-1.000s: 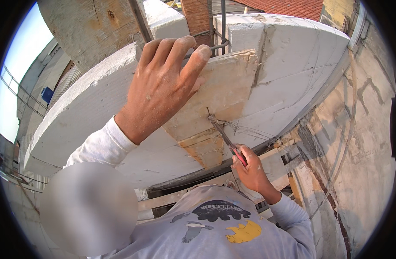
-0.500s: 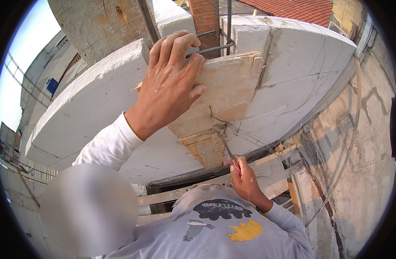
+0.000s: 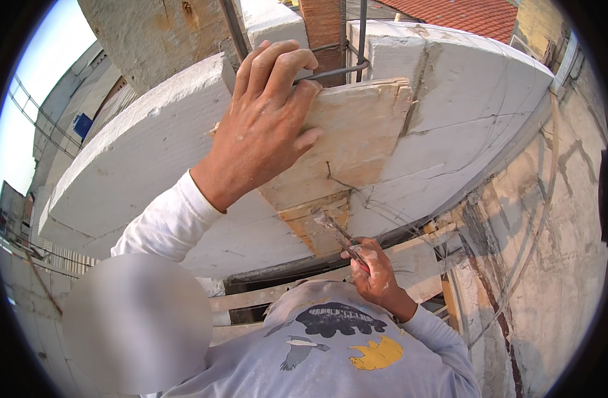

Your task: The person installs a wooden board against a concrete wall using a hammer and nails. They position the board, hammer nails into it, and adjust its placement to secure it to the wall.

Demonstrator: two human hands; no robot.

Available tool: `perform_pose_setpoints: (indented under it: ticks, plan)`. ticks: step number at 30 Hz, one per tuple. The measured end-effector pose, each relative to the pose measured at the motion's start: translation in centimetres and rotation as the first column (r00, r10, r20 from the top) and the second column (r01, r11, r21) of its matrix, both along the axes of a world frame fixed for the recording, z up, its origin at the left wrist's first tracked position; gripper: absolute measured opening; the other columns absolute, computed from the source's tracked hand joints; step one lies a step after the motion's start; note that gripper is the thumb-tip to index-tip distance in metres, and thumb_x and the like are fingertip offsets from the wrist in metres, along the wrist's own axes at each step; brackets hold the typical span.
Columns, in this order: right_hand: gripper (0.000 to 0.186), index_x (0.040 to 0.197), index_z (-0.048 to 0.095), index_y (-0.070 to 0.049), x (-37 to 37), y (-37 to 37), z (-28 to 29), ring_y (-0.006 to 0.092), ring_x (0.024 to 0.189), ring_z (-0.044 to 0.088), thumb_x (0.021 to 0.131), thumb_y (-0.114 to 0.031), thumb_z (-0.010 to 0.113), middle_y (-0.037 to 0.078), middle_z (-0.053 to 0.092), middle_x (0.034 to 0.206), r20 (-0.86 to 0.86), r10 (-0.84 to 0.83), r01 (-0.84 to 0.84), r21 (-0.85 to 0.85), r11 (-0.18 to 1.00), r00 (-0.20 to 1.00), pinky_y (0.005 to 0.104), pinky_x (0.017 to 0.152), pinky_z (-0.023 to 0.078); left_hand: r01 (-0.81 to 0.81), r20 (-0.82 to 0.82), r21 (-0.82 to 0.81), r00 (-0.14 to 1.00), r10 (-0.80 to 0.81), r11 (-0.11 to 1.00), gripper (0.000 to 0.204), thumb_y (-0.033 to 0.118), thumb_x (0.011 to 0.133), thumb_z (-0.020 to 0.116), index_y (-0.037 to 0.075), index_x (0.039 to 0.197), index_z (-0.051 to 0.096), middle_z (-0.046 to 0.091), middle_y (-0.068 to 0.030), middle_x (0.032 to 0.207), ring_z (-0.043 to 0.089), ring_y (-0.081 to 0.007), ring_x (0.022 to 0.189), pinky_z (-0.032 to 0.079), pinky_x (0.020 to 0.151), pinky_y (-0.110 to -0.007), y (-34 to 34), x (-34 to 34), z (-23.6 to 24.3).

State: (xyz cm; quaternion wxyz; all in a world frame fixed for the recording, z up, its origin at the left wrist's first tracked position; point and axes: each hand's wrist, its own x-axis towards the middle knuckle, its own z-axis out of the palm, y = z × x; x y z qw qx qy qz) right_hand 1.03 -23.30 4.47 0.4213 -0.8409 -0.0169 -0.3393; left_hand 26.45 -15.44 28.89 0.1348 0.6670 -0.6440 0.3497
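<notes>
My left hand (image 3: 261, 119) is hooked over the upper edge of a worn plywood board (image 3: 357, 129), with its fingertips hidden behind. The board lies against a white block wall. In my right hand (image 3: 378, 275) I hold long-handled pincers (image 3: 336, 232) with red on the grip; their metal head points up and left, in front of a lower wooden piece (image 3: 297, 222). A thin dark tie wire (image 3: 347, 182) sticks out of the board, its loose strands trailing to the right. The pincers' head looks apart from the wire.
Curved white block walls (image 3: 470, 99) spread to both sides. Steel bars (image 3: 362, 40) rise behind the board beside a wooden post (image 3: 320, 30). A timber plank (image 3: 416, 262) crosses below. A rough plastered wall (image 3: 529, 232) with a hanging hose stands at right.
The pincers have come off the spot by the wire and swung down and left, their head turning toward me. My left hand keeps its hold on the board.
</notes>
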Motion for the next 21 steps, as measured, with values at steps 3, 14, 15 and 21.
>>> perform_pose_setpoints:
  ticks: [3,14,15,21]
  plan:
    - [0.031,0.130,0.044,-0.007,1.8,-0.3,1.7,0.0373,0.096,0.063,0.101,-0.004,0.054,0.013,0.067,0.098,0.201,0.019,-0.008,-0.054,0.999,0.979,0.0525,0.093,0.052,0.000,0.010,-0.003,1.000,0.000,1.000,0.056,0.024,0.066,0.092,0.007,0.112,0.066,0.044,-0.0082,0.140,0.031,-0.0345,0.145,0.030,0.121,-0.051,0.2,0.3,-0.1]
    - [0.040,0.128,0.057,-0.010,2.6,-1.1,2.3,0.0269,0.090,0.061,0.091,0.001,0.067,0.013,0.054,0.104,0.326,-0.148,0.158,-0.005,0.987,0.934,0.0374,0.073,0.054,0.190,-0.999,-0.051,0.005,-0.053,0.980,0.040,0.032,0.101,0.067,0.002,0.125,0.059,0.061,-0.0146,0.122,0.058,-0.0300,0.117,0.046,0.105,-0.045,5.8,-7.2,-14.2]
    - [0.041,0.129,0.057,-0.009,2.0,-0.4,1.9,0.0274,0.091,0.062,0.090,0.000,0.069,0.013,0.054,0.105,0.245,-0.118,0.128,-0.026,0.991,0.962,0.0383,0.074,0.055,0.183,-0.980,-0.197,-0.076,-0.186,0.963,0.043,0.034,0.102,0.065,0.001,0.129,0.055,0.062,-0.0148,0.120,0.060,-0.0298,0.117,0.048,0.102,-0.044,5.5,-9.3,-15.5]
    - [0.044,0.128,0.061,-0.005,2.4,1.9,2.6,0.0301,0.097,0.064,0.087,-0.014,0.074,0.014,0.058,0.109,0.028,-0.106,0.109,-0.140,0.984,0.994,0.0418,0.085,0.057,-0.155,-0.867,-0.321,-0.349,-0.356,0.934,0.029,0.031,0.109,0.051,0.004,0.116,0.045,0.061,-0.0096,0.094,0.069,-0.0242,0.097,0.057,0.089,-0.039,4.6,-11.8,-19.8]
